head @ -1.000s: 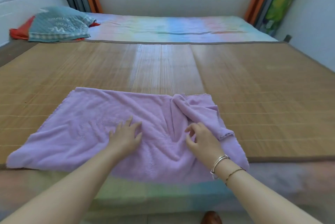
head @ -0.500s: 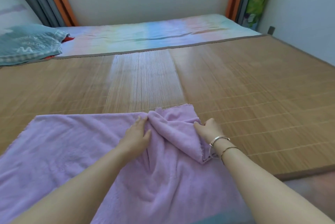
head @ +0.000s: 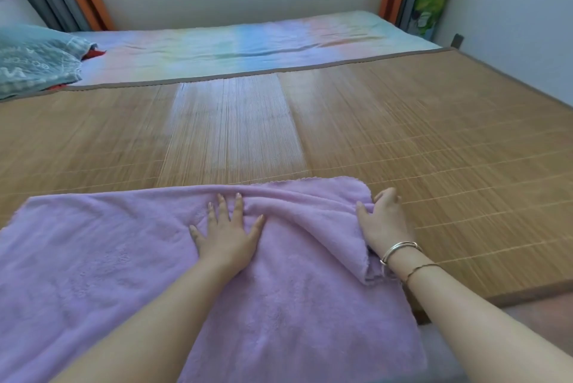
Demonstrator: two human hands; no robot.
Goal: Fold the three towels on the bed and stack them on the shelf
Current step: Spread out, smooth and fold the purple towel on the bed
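Head view. A lilac towel (head: pixel 130 258) lies spread on the bamboo mat (head: pixel 434 141) along the near edge of the bed, its long axis running left to right, parallel to that edge. The left hand (head: pixel 228 234) rests flat on the cloth near the middle of the towel's far hem, fingers straight and fanned wide, pinning it. The right hand (head: pixel 386 221) sits at the towel's far right corner, thumb laid on the cloth and fingers loosely extended over the mat just beside the hem; it holds nothing that can be seen. Between the two hands a raised fold (head: pixel 325 227) runs diagonally from the far hem towards the near right. The fold lies to the right of the pinning hand and touching the right hand, so the right hand is judged the nearer one for drawing that end outward and flat. Only one towel is in view, not yet folded; no shelf is visible.
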